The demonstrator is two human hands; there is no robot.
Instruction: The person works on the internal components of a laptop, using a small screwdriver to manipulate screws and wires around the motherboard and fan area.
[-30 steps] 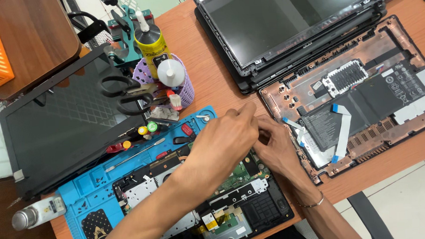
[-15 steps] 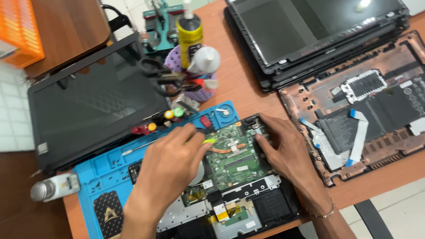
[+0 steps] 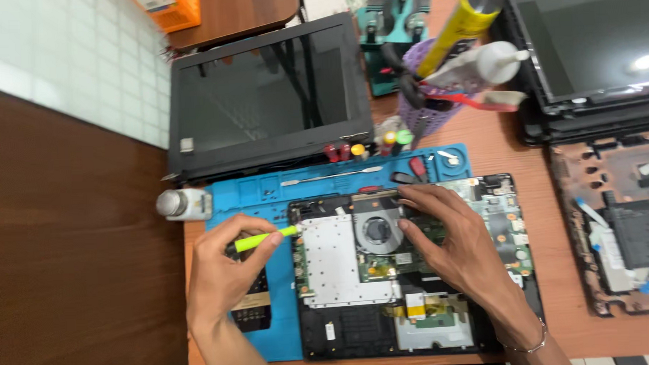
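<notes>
An opened laptop base (image 3: 358,325) lies on a blue repair mat (image 3: 267,190), showing its green board, a silver plate and a round fan (image 3: 377,229). My left hand (image 3: 223,269) grips a yellow-green screwdriver (image 3: 263,239), its tip at the left edge of the base. My right hand (image 3: 452,239) rests flat on the board to the right of the fan, fingers spread, holding nothing.
A black laptop lid (image 3: 264,98) lies behind the mat. A purple tool cup (image 3: 426,107) holds a yellow tube and a white bottle. A small bottle (image 3: 183,204) lies left of the mat. Another screen (image 3: 593,43) and a brown bottom cover (image 3: 621,222) sit at the right.
The view has swung left and closer. My left hand has moved from the middle of the board to the base's left edge with the screwdriver. My right hand stays on the board.
</notes>
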